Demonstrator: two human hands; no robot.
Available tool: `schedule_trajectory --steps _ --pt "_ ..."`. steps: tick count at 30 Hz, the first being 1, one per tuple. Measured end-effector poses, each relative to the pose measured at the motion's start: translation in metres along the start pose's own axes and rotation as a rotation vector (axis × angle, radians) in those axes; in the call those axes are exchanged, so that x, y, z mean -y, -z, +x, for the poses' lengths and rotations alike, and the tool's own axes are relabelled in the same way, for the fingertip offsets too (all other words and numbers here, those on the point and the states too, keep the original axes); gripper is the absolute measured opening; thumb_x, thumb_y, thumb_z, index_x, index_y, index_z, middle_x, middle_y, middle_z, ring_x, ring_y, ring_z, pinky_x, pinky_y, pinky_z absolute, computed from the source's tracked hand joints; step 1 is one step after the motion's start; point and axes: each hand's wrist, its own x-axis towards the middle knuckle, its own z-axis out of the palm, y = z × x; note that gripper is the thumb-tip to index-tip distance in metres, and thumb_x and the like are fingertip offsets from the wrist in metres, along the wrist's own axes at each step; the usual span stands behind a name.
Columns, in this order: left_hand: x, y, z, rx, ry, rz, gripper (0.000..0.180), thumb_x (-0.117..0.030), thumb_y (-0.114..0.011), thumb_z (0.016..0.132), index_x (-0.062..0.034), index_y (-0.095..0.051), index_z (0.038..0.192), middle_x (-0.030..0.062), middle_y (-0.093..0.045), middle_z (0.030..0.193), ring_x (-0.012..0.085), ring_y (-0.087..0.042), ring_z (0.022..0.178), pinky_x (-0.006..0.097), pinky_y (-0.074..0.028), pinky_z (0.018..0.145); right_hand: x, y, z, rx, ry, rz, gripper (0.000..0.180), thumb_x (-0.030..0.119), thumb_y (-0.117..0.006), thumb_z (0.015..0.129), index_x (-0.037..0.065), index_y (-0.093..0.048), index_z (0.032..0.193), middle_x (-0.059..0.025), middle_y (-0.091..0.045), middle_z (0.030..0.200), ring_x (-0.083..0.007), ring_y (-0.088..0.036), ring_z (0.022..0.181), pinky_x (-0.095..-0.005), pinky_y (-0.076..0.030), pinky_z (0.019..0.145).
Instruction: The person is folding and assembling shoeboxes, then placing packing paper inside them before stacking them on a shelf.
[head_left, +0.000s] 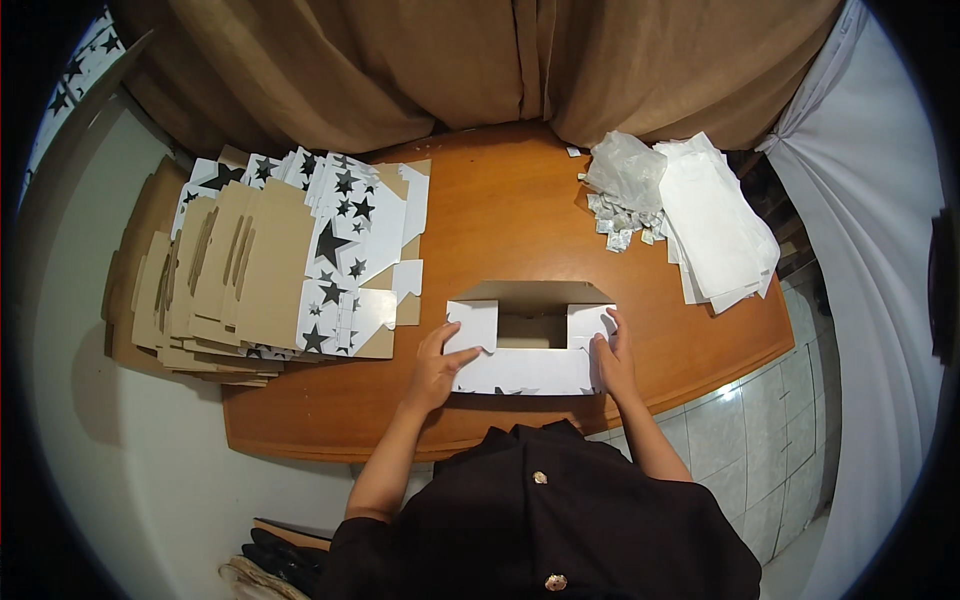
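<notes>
A white cardboard box (525,370) with dark stars along its near side stands on the table close to my body. Two white flaps are folded inward at its left and right ends. Between them a gap shows the brown inside, and a brown panel rises at the back. My left hand (436,368) grips the left end, its thumb lying on the white flap near the front corner. At the opposite end my right hand (616,358) holds the box, thumb on top and fingers along the outer side. Some of the fingers are hidden.
Flat star-printed cardboard blanks (345,230) are piled with brown sides (270,260) at the table's left. At the far right lie white paper sheets (715,220), a clear plastic bag (625,170) and small silvery packets (620,222). Brown curtains (480,70) hang behind the wooden table (500,210).
</notes>
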Motion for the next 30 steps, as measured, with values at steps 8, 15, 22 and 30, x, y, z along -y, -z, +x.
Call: schedule_trajectory --steps 8,15,22,30 --pt "-0.031 -0.004 0.003 0.156 0.093 0.538 0.032 -0.038 -0.047 0.090 -0.0209 -0.064 0.110 0.0123 -0.046 0.129 0.0300 -0.038 0.124 0.061 -0.015 0.100 -0.019 -0.005 0.002 -0.041 0.012 0.048 0.042 0.010 -0.051 0.086 -0.001 -0.040 0.125 -0.0189 -0.046 0.122 -0.0275 -0.043 0.116 -0.0341 -0.032 0.099" --pt "-0.027 0.001 0.023 -0.088 0.209 0.213 0.035 -0.032 -0.051 0.089 -0.0141 -0.055 0.119 0.0136 -0.046 0.129 0.0290 -0.038 0.124 0.052 -0.017 0.104 0.015 0.009 0.034 -0.063 -0.444 0.301 0.043 0.026 -0.047 0.092 -0.003 -0.042 0.125 -0.0184 -0.051 0.120 -0.0291 -0.047 0.112 -0.0352 -0.032 0.098" --pt "0.006 -0.016 0.052 -0.273 0.465 -0.233 0.046 -0.036 -0.055 0.089 -0.0070 -0.050 0.125 0.0156 -0.041 0.130 0.0291 -0.037 0.124 0.036 -0.029 0.102 -0.002 -0.006 0.051 0.019 -0.100 -0.058 0.027 0.032 -0.056 0.089 0.008 -0.062 0.097 -0.0120 -0.053 0.095 -0.0232 -0.047 0.098 -0.0318 -0.036 0.089" --pt "0.016 -0.006 0.035 -0.010 0.420 -0.181 0.061 -0.024 -0.070 0.075 -0.0036 -0.045 0.127 0.0160 -0.040 0.132 0.0270 -0.033 0.128 0.035 -0.027 0.105 -0.037 -0.007 0.037 0.105 0.052 0.030 0.039 0.016 -0.066 0.078 0.007 -0.051 0.113 -0.0165 -0.049 0.107 -0.0285 -0.046 0.107 -0.0329 -0.036 0.094"
